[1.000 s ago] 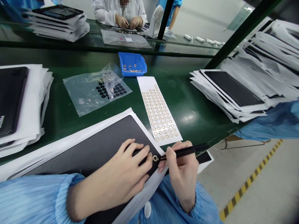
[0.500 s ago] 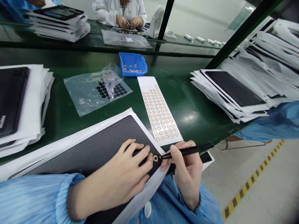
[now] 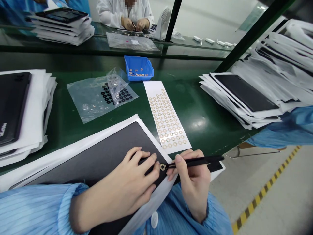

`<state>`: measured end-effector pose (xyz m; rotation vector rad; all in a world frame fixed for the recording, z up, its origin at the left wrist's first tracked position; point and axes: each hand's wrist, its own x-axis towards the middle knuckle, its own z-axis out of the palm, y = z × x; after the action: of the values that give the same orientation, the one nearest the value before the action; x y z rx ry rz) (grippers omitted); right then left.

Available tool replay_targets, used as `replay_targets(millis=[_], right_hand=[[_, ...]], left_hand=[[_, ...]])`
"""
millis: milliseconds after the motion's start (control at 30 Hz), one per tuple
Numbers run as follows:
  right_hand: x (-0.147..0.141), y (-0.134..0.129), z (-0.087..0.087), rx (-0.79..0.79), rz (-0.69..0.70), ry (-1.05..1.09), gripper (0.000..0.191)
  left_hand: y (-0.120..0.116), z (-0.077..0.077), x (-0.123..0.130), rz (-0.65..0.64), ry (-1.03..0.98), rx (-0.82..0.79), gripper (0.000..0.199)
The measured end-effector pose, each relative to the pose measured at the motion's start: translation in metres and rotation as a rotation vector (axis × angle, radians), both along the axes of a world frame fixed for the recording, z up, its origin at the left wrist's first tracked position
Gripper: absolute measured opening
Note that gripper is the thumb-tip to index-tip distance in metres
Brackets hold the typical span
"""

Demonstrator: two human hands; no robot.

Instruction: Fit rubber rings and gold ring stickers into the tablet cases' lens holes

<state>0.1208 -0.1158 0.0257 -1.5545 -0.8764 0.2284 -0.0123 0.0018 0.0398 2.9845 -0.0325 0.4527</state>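
My left hand [image 3: 132, 182] lies over a black tablet back cover [image 3: 102, 153], fingers spread and fingertips resting near its corner. My right hand [image 3: 193, 179] pinches black tweezers [image 3: 198, 161]. Their tips touch or nearly touch a small ring-shaped sticker [image 3: 162, 167] on the cover, right beside my left fingertips. Beneath the cover is a white sheet [image 3: 133, 119]. Beyond my hands lies a white sticker sheet [image 3: 171, 124] with rows of the same pale gold rings.
A blue bin [image 3: 139, 68] with small ring parts stands at the back, near a clear plastic bag [image 3: 90, 94] of black rings. Stacks of covers and paper flank both sides, left [image 3: 36, 114] and right [image 3: 244, 94]. A co-worker's hands [image 3: 135, 24] work across the table.
The tweezer tips have moved slightly left onto the ring's edge, and the small piece at the tips now meets the ring. My left hand stays in place.
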Motion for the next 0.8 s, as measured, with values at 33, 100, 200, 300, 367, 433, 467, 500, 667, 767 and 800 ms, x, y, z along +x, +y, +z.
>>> replay_targets(millis=[33,100,200,300,367,433,467,500,667,767,800], right_hand=[[-0.0003,0.0001,-0.0002,-0.015,-0.012,-0.023,0.016],[-0.0012,-0.0002,-0.0001,-0.04,-0.039,-0.072,0.016],[-0.003,-0.001,0.0016,-0.058,-0.067,-0.125,0.014],[-0.0047,-0.001,0.0039,-0.064,-0.075,-0.144,0.013],[-0.0052,-0.0002,0.0042,-0.063,-0.076,-0.14,0.014],[-0.0054,0.001,0.0033,-0.061,-0.079,-0.112,0.016],[-0.0052,0.0016,0.0028,-0.064,-0.077,-0.094,0.017],[-0.0051,0.0023,0.0025,-0.068,-0.074,-0.075,0.017],[-0.0038,0.0048,0.0053,-0.09,-0.044,0.024,0.02],[-0.0029,0.0049,0.0066,-0.085,-0.028,0.089,0.021],[-0.0024,0.0048,0.0064,-0.085,-0.021,0.104,0.021]], left_hand=[[-0.0001,-0.0001,-0.0001,0.002,0.0,0.004,0.024],[0.0,-0.0001,-0.0003,0.003,0.004,0.009,0.025],[0.0004,0.0005,-0.0001,-0.001,0.013,0.006,0.025],[0.0006,0.0014,0.0004,-0.004,0.015,0.012,0.025],[0.0006,0.0017,0.0003,-0.008,0.024,0.018,0.024],[0.0004,0.0015,-0.0001,-0.01,0.033,0.02,0.024],[0.0003,0.0014,-0.0002,-0.01,0.036,0.02,0.024],[0.0002,0.0015,-0.0003,-0.011,0.037,0.021,0.024],[0.0006,0.0037,0.0017,-0.011,0.015,0.027,0.022],[0.0007,0.0047,0.0027,-0.001,-0.003,0.013,0.021],[0.0006,0.0046,0.0027,0.002,-0.004,0.011,0.022]])
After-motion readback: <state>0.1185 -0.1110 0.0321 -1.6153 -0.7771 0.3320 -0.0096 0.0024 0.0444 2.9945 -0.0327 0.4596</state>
